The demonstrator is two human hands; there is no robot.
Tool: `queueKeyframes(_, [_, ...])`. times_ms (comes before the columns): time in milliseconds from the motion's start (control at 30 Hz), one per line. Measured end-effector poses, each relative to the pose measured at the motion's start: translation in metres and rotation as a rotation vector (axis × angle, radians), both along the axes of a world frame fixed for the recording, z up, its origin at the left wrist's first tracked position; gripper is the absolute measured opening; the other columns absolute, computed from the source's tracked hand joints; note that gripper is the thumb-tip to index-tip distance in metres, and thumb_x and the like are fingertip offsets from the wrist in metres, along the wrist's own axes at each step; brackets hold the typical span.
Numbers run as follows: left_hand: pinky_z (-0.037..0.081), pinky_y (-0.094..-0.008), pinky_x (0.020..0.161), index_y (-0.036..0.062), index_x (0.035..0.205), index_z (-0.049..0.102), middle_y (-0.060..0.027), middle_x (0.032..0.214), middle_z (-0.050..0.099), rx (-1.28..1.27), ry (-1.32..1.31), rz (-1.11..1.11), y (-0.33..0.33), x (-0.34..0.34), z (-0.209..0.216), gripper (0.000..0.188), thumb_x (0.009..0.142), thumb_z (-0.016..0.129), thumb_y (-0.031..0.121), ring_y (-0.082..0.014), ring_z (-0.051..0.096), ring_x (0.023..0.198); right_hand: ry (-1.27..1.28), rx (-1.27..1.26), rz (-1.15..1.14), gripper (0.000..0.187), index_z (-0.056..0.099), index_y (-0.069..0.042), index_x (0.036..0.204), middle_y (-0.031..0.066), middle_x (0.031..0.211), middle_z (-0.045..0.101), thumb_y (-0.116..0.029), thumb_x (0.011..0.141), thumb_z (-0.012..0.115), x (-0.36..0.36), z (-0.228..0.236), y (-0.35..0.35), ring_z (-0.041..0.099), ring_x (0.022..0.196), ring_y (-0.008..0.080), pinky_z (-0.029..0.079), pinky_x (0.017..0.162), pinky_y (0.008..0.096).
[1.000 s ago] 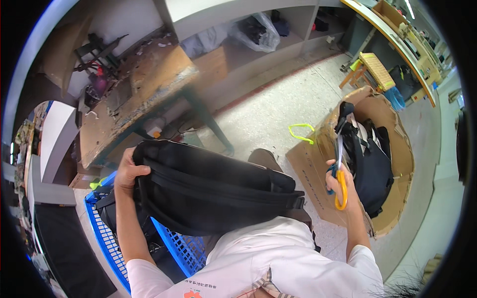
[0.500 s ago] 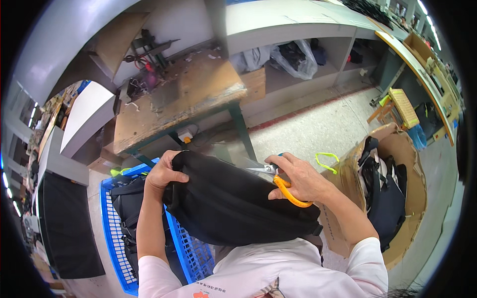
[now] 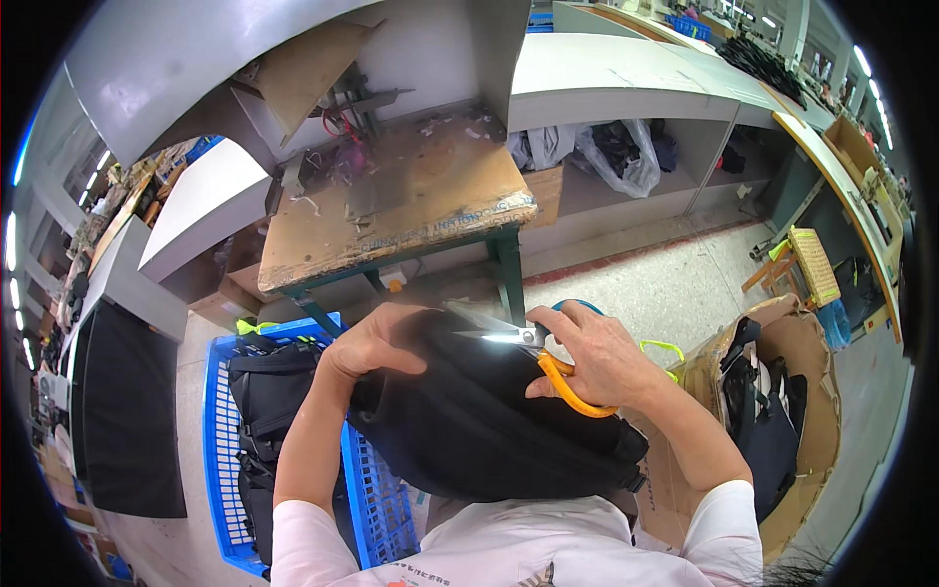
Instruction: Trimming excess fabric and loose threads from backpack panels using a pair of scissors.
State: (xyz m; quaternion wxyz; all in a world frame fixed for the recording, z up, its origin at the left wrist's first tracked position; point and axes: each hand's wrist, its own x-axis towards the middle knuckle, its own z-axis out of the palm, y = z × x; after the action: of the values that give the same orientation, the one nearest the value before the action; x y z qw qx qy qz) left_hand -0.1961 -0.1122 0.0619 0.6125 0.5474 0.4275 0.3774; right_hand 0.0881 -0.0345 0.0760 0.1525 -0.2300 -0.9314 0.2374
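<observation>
A black fabric bag [image 3: 479,430] with a small buckle at its right end lies across my front. My left hand [image 3: 377,342] is closed on its upper left edge, blurred by motion, the thumb over the cloth. In my right hand [image 3: 602,357] is a pair of scissors [image 3: 531,338] with an orange handle loop and a blue one. Their steel blades point left over the bag's upper edge and stand slightly apart. Whether cloth or thread lies between the blades cannot be made out.
A blue plastic basket [image 3: 217,440] holding black bags stands at my left. On the right is a cardboard box [image 3: 822,411] with dark bags inside. Ahead stands a worn wooden table [image 3: 411,210] with green legs, and a small stool [image 3: 812,269] is farther right.
My left hand and the bag's upper left part have moved right, closer to the scissor blades. The view has shifted, so the table and basket appear farther right.
</observation>
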Motion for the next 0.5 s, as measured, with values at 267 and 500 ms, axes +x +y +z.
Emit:
queueKeyframes(267, [0.032,-0.0273,0.095,0.0002,0.122,0.046,-0.0083,0.118,0.052,-0.014,0.099,0.004,0.002,0.011,0.010,0.059,0.066,0.064,0.004,-0.0166,0.045,0.109,-0.041,0.094,-0.011,0.068,0.045,-0.005,0.112,0.0169,0.090,0.051,-0.047,0.065,0.071,-0.001,0.014,0.003,0.052,0.083,0.0340,0.042,0.072,0.0398])
queueKeyframes(500, [0.030,-0.0284,0.098,0.0005,0.124,0.044,-0.0111,0.122,0.049,0.027,0.106,-0.012,0.001,0.015,0.011,0.062,0.066,0.065,0.008,-0.0196,0.043,0.112,-0.121,0.114,0.000,0.068,0.045,-0.005,0.112,0.0164,0.088,0.050,-0.046,0.065,0.071,-0.001,0.028,0.002,0.052,0.082,0.0324,0.042,0.072,0.0393])
